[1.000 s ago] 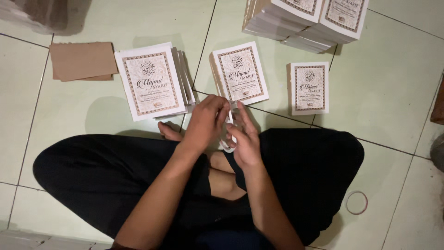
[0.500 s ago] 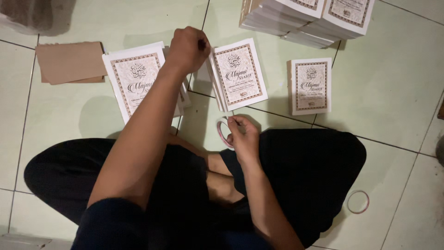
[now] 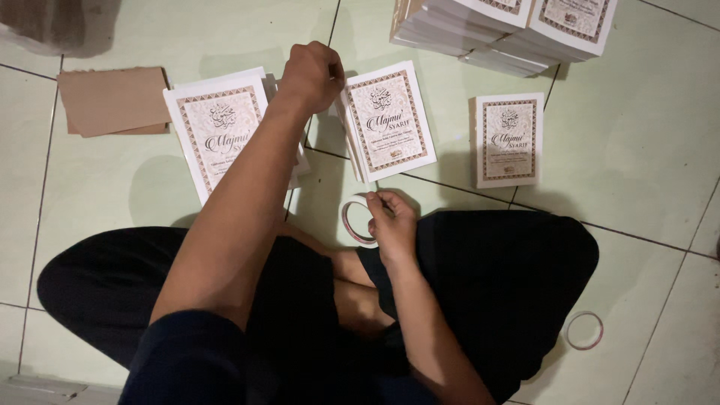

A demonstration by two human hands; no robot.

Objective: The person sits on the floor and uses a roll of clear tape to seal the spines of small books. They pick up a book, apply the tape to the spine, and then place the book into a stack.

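- Cream-and-brown booklets all over the green tile floor (image 3: 637, 187), and we're cross-legged in the middle.
- Right hand (image 3: 391, 223) has its fingers pinching a roll of tape (image 3: 358, 222) just above the knee.
- Left hand (image 3: 313, 73) is curled shut at the top edge of the left booklet stack (image 3: 221, 135); can't tell what it grips.
- Looks like a bundling step: grab, then tape.
- We count three booklet stacks in front, a bigger heap (image 3: 510, 26) behind, one cardboard sheet (image 3: 112, 100), one spare ring (image 3: 583, 331).

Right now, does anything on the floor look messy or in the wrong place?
A little. One tape ring lies alone by the knee, apart from the tape roll in the right hand. The middle booklet stack sits tilted against the tile lines, its lower booklets fanned out. Nothing looks torn or spilled.
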